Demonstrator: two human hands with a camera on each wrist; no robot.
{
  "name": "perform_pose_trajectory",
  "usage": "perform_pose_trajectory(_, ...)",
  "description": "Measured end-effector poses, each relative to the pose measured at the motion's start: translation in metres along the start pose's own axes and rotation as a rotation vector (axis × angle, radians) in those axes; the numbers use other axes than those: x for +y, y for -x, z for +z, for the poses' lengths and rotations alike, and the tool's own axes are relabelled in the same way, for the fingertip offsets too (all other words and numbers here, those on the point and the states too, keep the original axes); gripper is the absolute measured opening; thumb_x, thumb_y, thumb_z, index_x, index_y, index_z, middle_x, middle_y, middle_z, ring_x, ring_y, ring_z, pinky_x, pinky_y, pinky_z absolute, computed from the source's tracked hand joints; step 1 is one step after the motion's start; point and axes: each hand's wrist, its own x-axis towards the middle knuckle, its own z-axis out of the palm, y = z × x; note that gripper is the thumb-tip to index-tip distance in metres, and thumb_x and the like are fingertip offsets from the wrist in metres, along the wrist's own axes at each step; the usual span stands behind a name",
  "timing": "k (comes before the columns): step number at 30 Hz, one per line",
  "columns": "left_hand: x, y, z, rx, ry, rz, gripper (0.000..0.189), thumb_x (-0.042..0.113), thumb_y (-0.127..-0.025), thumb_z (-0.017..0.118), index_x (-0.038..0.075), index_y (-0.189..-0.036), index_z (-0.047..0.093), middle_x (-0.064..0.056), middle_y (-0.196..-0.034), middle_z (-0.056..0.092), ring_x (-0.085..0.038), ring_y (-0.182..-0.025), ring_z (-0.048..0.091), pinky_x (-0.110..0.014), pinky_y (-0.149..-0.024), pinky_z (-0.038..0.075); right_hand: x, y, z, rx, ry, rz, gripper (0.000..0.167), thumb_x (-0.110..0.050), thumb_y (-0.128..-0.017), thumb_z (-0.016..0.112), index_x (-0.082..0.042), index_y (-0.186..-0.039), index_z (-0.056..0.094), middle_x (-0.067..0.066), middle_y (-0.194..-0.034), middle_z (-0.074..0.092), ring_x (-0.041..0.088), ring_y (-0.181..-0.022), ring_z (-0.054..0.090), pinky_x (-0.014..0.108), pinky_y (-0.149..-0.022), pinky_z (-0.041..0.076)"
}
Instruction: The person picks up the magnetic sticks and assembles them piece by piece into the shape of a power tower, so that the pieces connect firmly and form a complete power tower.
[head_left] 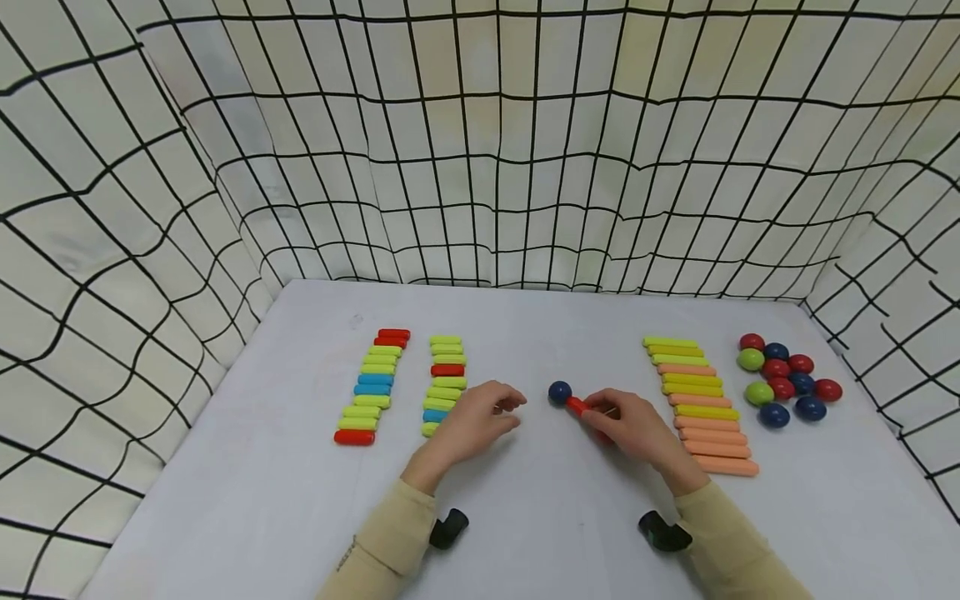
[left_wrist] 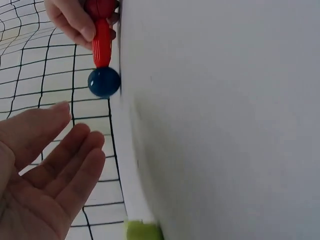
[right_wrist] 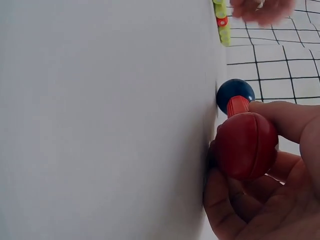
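My right hand (head_left: pixel 626 423) pinches a short red rod (left_wrist: pixel 102 44) between thumb and fingers, low over the white table. A dark blue ball (head_left: pixel 559 392) is joined to the rod's far end. On its near end sits a red ball (right_wrist: pixel 247 146), mostly covered by the hand in the head view. My left hand (head_left: pixel 480 421) hovers to the left of the blue ball, fingers loosely bent and apart, with nothing in it. Beside and partly beneath it in the head view runs a column of short green, red and blue rods (head_left: pixel 447 370).
Farther left lies another column of short rods (head_left: pixel 375 379). To the right is a column of longer yellow and orange rods (head_left: pixel 701 402), then a cluster of red, blue and green balls (head_left: pixel 781 388). Black netting (head_left: pixel 495 154) over white cloth encloses the table (head_left: pixel 525 542).
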Motion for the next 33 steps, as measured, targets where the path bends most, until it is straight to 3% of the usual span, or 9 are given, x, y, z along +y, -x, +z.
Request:
perform_pose_trajectory(3, -0.006, 0.016, -0.018, -0.010, -0.078, -0.002, 0.022, 0.005, -0.090, 0.069, 0.002, -0.112, 0.067, -0.009, -0.107, 0.065, -0.023, -0.099, 0.061, -0.038, -0.087, 0.052, 0.002, -0.005, -0.005, 0.001, 0.033, -0.002, 0.027, -0.025, -0.094, 0.065, -0.007, -0.115, 0.066, 0.004, -0.100, 0.066, 0.017, -0.082, 0.058, 0.028, -0.069, 0.050)
perform_pose_trajectory(7, -0.012, 0.031, -0.039, 0.018, -0.220, -0.053, 0.019, 0.004, -0.085, 0.073, 0.004, -0.104, 0.070, -0.006, -0.100, 0.066, -0.024, -0.096, 0.062, -0.037, -0.086, 0.053, 0.002, -0.011, -0.011, 0.005, 0.058, 0.017, 0.029, -0.024, -0.094, 0.064, -0.006, -0.117, 0.065, 0.005, -0.102, 0.066, 0.019, -0.085, 0.057, 0.029, -0.069, 0.051)
perform_pose_trajectory(13, -0.018, 0.043, -0.050, -0.009, -0.386, -0.130, 0.017, 0.001, -0.081, 0.077, 0.005, -0.097, 0.072, -0.002, -0.090, 0.062, -0.020, -0.090, 0.060, -0.035, -0.083, 0.053, 0.001, -0.017, -0.014, 0.006, 0.056, 0.043, 0.029, -0.025, -0.095, 0.064, -0.006, -0.117, 0.066, 0.007, -0.104, 0.065, 0.022, -0.090, 0.057, 0.031, -0.073, 0.052)
perform_pose_trajectory(20, -0.017, 0.043, -0.041, -0.107, -0.408, -0.137, 0.012, -0.001, -0.081, 0.076, 0.003, -0.093, 0.073, -0.004, -0.089, 0.063, -0.021, -0.085, 0.059, -0.035, -0.079, 0.054, 0.001, -0.020, -0.013, -0.008, 0.056, 0.038, 0.030, -0.025, -0.095, 0.064, -0.005, -0.117, 0.065, 0.007, -0.104, 0.065, 0.022, -0.090, 0.056, 0.032, -0.074, 0.052)
perform_pose_trajectory(26, -0.009, 0.035, -0.024, -0.167, -0.459, -0.071, 0.010, 0.005, -0.083, 0.075, 0.004, -0.092, 0.072, -0.003, -0.087, 0.063, -0.019, -0.080, 0.059, -0.034, -0.073, 0.053, 0.002, -0.022, -0.011, -0.016, 0.070, 0.010, 0.029, -0.025, -0.095, 0.064, -0.006, -0.116, 0.066, 0.007, -0.104, 0.065, 0.022, -0.091, 0.056, 0.033, -0.076, 0.052)
perform_pose_trajectory(30, 0.000, 0.023, -0.012, -0.124, -0.418, -0.049, 0.014, 0.009, -0.085, 0.075, 0.002, -0.097, 0.072, -0.005, -0.088, 0.064, -0.019, -0.080, 0.059, -0.032, -0.073, 0.054, 0.002, -0.023, -0.011, -0.038, 0.065, 0.002, 0.029, -0.025, -0.095, 0.063, -0.006, -0.117, 0.065, 0.007, -0.105, 0.065, 0.022, -0.091, 0.056, 0.035, -0.079, 0.052)
perform_pose_trajectory(33, 0.004, 0.009, -0.003, -0.038, -0.323, -0.060, 0.018, 0.009, -0.087, 0.074, 0.000, -0.102, 0.071, -0.007, -0.089, 0.065, -0.018, -0.080, 0.058, -0.032, -0.075, 0.054, 0.001, -0.022, -0.012, -0.074, 0.027, -0.004, 0.030, -0.026, -0.096, 0.062, -0.007, -0.118, 0.065, 0.007, -0.106, 0.065, 0.023, -0.093, 0.055, 0.035, -0.081, 0.051)
